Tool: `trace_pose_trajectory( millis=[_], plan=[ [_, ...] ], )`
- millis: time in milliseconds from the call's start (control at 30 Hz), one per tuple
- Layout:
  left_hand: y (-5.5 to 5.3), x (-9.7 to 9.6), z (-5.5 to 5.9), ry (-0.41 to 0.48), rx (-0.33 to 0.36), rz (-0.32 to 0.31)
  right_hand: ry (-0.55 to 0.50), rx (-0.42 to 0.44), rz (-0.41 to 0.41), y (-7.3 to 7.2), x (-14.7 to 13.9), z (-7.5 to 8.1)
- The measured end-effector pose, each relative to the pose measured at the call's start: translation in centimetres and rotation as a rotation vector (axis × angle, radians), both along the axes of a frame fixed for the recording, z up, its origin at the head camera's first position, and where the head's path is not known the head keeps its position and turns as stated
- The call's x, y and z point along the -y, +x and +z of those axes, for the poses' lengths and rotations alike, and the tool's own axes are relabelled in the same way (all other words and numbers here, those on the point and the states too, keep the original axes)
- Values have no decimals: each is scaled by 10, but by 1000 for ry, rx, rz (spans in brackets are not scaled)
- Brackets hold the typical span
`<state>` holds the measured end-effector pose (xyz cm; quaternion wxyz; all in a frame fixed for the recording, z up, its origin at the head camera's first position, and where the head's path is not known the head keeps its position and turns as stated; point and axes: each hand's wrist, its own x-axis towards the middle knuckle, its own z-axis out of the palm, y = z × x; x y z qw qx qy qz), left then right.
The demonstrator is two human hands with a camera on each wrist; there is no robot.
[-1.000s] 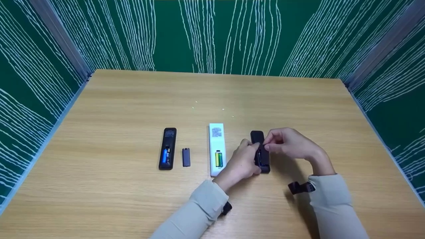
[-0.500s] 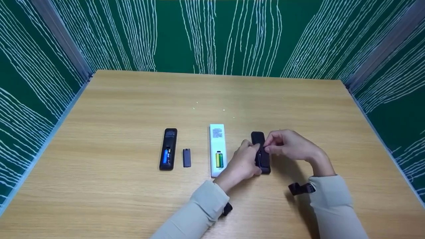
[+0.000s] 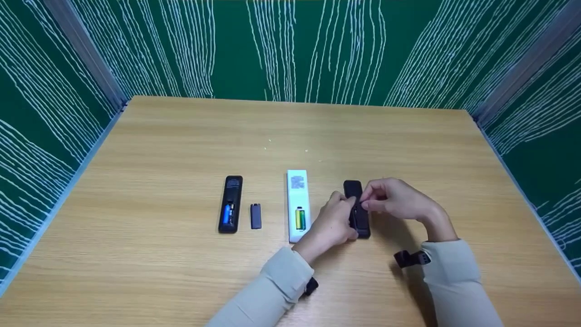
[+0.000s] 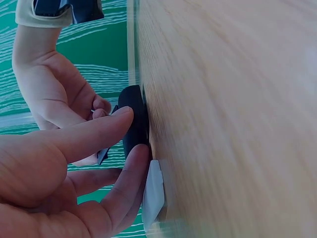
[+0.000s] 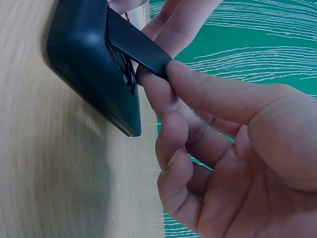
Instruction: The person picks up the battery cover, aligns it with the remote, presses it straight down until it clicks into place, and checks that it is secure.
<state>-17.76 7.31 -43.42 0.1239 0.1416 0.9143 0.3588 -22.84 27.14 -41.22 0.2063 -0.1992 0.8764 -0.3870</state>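
Note:
On the table at the right of the head view, a black remote control lies back up. My left hand grips it by its sides; the left wrist view has the thumb on one side and fingers on the other. Between thumb and forefinger, my right hand pinches the remote's black battery cover. One end of the cover is lifted and its other end meets the remote, so it stands at a slant over the battery compartment. My hands hide much of the compartment in the head view.
Left of my left hand, a white remote shows yellow and green batteries in its back. Further left lie a loose dark battery cover and another black remote with a blue battery. Green walls enclose the wooden table.

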Motion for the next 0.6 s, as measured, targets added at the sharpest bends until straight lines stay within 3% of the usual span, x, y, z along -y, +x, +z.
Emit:
trace_pose_trajectory(
  millis=[600],
  plan=[
    [0, -1, 0, 1, 19, 10, 22, 5, 1, -1, 1, -1]
  ],
)
